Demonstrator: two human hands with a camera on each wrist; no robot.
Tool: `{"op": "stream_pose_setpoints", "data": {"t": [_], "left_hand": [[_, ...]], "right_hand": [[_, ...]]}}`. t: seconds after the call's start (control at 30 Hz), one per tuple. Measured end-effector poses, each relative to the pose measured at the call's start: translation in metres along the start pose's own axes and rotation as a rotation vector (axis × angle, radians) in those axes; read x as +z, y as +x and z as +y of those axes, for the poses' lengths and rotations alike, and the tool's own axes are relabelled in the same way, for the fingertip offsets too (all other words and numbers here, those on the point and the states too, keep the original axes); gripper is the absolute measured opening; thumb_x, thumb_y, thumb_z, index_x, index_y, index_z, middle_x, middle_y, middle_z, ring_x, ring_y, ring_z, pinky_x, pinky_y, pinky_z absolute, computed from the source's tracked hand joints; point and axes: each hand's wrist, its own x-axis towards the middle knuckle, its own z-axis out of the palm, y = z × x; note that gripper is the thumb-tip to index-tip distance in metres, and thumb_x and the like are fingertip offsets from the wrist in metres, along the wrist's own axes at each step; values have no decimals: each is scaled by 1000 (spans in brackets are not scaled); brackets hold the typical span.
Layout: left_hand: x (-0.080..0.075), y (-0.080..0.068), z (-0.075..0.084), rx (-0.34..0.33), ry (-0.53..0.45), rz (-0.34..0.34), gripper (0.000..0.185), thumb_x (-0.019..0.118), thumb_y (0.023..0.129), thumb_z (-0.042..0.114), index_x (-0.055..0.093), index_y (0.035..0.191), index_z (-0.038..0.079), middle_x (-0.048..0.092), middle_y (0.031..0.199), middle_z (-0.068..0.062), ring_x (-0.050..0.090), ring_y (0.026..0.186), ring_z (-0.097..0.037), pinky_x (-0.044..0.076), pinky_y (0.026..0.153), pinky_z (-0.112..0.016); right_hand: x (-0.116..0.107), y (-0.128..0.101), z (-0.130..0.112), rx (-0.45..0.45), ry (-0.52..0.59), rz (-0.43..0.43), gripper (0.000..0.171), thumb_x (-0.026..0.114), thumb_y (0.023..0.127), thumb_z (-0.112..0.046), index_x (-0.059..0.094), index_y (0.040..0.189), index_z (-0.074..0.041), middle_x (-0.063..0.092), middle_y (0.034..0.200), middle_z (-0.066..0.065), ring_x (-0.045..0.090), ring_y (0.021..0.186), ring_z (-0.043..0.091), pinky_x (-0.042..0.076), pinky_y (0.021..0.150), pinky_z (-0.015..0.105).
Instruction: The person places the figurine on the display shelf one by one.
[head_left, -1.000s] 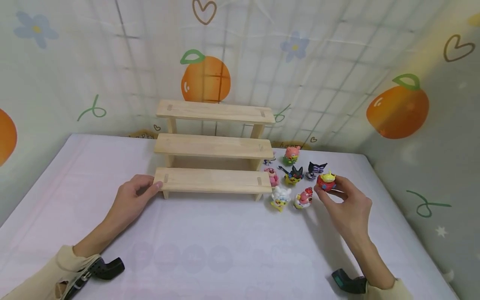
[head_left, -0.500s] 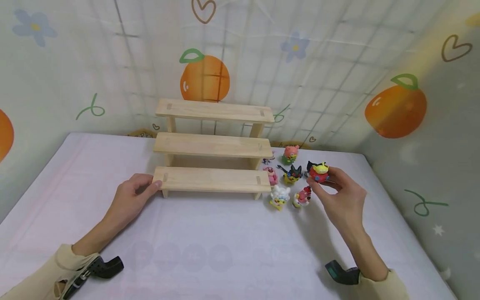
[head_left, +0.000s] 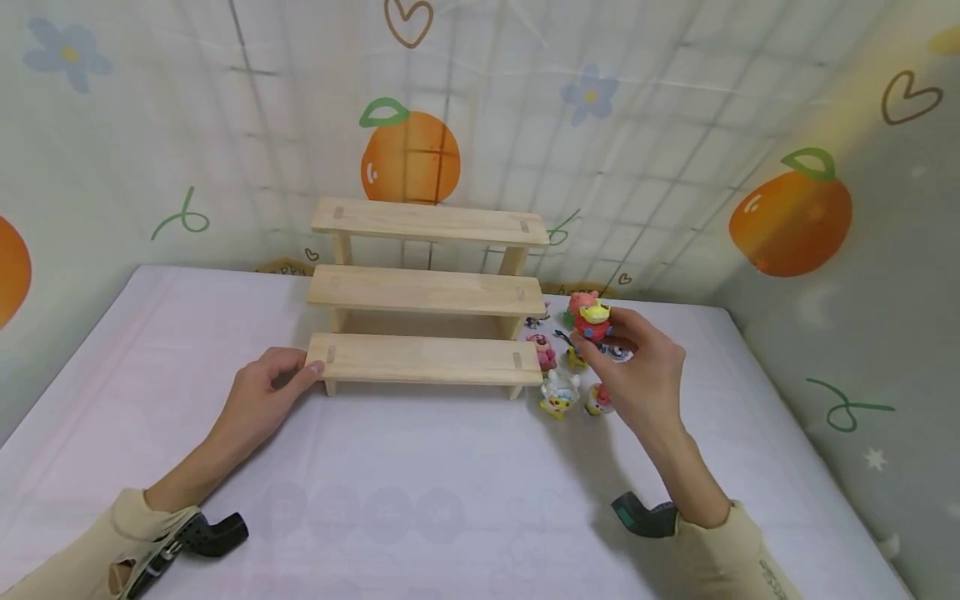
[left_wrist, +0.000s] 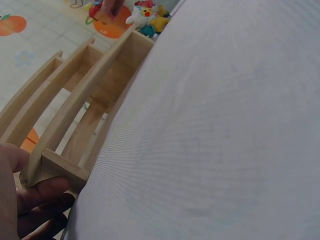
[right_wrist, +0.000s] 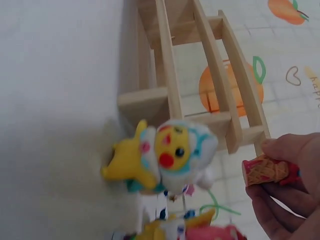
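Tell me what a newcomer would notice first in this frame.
The right hand holds a red figurine in the air above the cluster of toys at the right end of the wooden stand. The left hand grips the left end of the stand's lowest step. Behind it hangs an orange-print backdrop.
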Motion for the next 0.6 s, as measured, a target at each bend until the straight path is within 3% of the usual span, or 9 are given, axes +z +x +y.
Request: {"op": "stream_pose_setpoints", "data": {"t": [0.37, 0.6], "left_hand": [[0, 0, -1, -7, -7, -1, 30, 68, 104, 35, 77, 107, 7, 71, 120, -13, 60, 121, -26, 42, 106, -47], [0, 1, -2, -9, 5, 1, 30, 68, 104, 36, 77, 106, 7, 71, 119, -12, 60, 119, -25, 42, 105, -46]], "right_hand": [[21, 23, -27, -53, 74, 7, 41, 88, 88, -20, 73, 124, -4, 79, 115, 11, 77, 95, 30, 50, 85, 11], [38, 38, -41, -51, 147, -3, 42, 88, 88, -20, 74, 123, -4, 79, 113, 11, 78, 97, 27, 60, 92, 46]]}}
